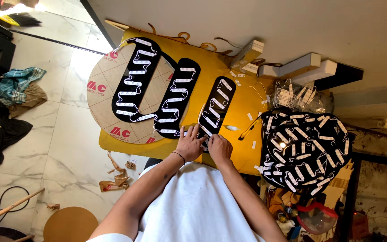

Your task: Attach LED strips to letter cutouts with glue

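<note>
Under both hands, a black panel (216, 107) is pressed: left hand (190, 144) spread flat, right hand (219, 148) curled on a light strip (207, 131), seemingly being fixed down.

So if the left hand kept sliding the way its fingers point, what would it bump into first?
The left hand points up along the yellow board. Its fingers already touch the black strip, so it would probably slide onto that strip's white light modules first.

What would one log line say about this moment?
left hand: fingers spread on black oval panel | right hand: pressing its near end | panel: lined with white rectangular modules, on yellow board
</note>
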